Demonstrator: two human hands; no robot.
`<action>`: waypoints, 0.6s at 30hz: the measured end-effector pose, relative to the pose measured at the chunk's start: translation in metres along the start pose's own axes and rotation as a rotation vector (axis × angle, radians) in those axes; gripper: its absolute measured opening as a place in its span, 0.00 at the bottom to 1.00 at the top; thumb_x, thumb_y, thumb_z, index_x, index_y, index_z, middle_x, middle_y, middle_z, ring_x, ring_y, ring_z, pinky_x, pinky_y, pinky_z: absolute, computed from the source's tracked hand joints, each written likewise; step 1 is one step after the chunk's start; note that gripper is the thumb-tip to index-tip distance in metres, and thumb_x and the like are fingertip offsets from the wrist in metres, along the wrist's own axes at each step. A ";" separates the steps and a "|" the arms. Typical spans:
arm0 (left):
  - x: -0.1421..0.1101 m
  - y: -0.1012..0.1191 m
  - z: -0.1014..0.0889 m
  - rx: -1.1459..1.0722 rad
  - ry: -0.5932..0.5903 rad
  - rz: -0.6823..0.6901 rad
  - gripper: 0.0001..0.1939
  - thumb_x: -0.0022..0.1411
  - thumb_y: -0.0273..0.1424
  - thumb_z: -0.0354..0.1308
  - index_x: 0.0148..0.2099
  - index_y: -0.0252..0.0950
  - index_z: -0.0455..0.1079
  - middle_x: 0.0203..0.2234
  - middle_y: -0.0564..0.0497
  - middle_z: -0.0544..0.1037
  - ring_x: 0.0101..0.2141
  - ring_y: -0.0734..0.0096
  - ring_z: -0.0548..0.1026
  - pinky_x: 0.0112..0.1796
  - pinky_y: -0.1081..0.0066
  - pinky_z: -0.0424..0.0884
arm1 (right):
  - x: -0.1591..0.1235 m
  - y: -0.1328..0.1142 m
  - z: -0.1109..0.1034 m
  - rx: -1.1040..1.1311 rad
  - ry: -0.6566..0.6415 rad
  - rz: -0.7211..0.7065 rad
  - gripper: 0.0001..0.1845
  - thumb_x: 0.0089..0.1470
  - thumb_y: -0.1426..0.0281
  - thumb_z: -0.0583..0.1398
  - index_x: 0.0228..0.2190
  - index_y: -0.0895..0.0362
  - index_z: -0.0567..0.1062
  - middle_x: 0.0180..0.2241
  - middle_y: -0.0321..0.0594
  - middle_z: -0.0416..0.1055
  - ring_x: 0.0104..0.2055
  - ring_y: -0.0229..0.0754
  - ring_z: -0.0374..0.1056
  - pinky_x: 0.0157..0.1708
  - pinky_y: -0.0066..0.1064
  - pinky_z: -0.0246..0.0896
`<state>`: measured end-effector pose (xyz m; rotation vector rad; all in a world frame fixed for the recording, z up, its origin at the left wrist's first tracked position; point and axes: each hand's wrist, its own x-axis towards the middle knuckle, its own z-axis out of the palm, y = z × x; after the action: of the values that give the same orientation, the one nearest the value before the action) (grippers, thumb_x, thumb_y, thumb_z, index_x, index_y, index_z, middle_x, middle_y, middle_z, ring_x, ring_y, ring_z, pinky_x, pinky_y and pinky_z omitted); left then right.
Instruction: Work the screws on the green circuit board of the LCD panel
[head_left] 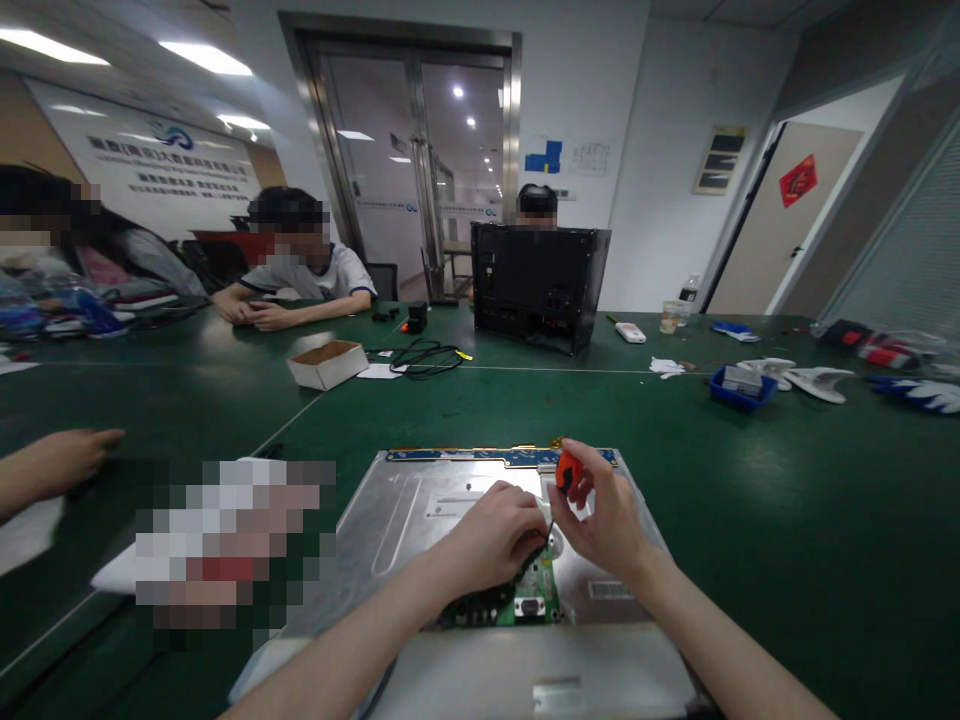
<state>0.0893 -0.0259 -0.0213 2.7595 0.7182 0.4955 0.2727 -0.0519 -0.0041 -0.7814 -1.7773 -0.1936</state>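
Observation:
A metal-backed display panel (401, 560) lies on the table in front of me, with a blue circuit strip (450, 455) along its far edge. My right hand (604, 515) grips a screwdriver (568, 472) by its orange and black handle, the thin shaft pointing down. Close by the shaft, my left hand (495, 535) has its fingers pinched together near the tip; whatever they hold is hidden. Beneath the left hand is a green circuit board (536, 580) with a connector (529, 607), partly covered by the hand and its shadow.
The green table (750, 500) carries a white open box (328, 365), a black cable (424, 357), a black monitor housing (536, 285) and a blue tray (742, 388). Another person's hand (67, 465) reaches in at left. Several people sit around the table.

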 end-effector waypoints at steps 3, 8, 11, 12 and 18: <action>0.000 0.000 0.000 0.002 0.006 -0.002 0.08 0.64 0.21 0.58 0.41 0.38 0.76 0.35 0.48 0.79 0.39 0.61 0.77 0.44 0.63 0.67 | 0.000 0.000 -0.001 0.004 -0.014 0.004 0.25 0.62 0.73 0.57 0.59 0.54 0.60 0.28 0.32 0.70 0.19 0.34 0.64 0.16 0.24 0.61; 0.000 -0.001 0.000 -0.008 0.000 0.006 0.10 0.64 0.21 0.57 0.42 0.38 0.76 0.35 0.48 0.80 0.39 0.61 0.77 0.45 0.63 0.67 | 0.001 -0.001 -0.003 0.028 -0.034 0.000 0.26 0.63 0.72 0.56 0.61 0.54 0.59 0.29 0.33 0.70 0.20 0.34 0.64 0.17 0.25 0.62; 0.000 -0.001 0.001 -0.008 0.002 -0.002 0.09 0.64 0.21 0.58 0.42 0.38 0.76 0.36 0.48 0.80 0.40 0.61 0.77 0.46 0.62 0.68 | 0.002 -0.001 -0.003 0.041 -0.039 -0.008 0.25 0.64 0.73 0.56 0.61 0.53 0.60 0.31 0.35 0.70 0.22 0.35 0.64 0.18 0.25 0.63; -0.001 -0.001 0.001 -0.008 0.004 -0.005 0.09 0.64 0.21 0.58 0.42 0.38 0.76 0.36 0.48 0.80 0.40 0.61 0.77 0.46 0.62 0.68 | 0.002 0.000 -0.003 0.046 -0.036 -0.011 0.25 0.64 0.73 0.56 0.61 0.53 0.60 0.31 0.35 0.70 0.22 0.35 0.64 0.18 0.25 0.63; 0.000 0.000 0.001 -0.012 0.009 -0.008 0.08 0.64 0.22 0.58 0.40 0.38 0.76 0.36 0.48 0.79 0.40 0.60 0.77 0.46 0.62 0.68 | 0.001 0.002 -0.001 0.053 -0.022 -0.014 0.23 0.66 0.70 0.57 0.60 0.52 0.61 0.32 0.35 0.69 0.23 0.35 0.64 0.18 0.24 0.63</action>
<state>0.0894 -0.0259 -0.0225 2.7435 0.7256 0.5088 0.2746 -0.0500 -0.0034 -0.7355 -1.8022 -0.1466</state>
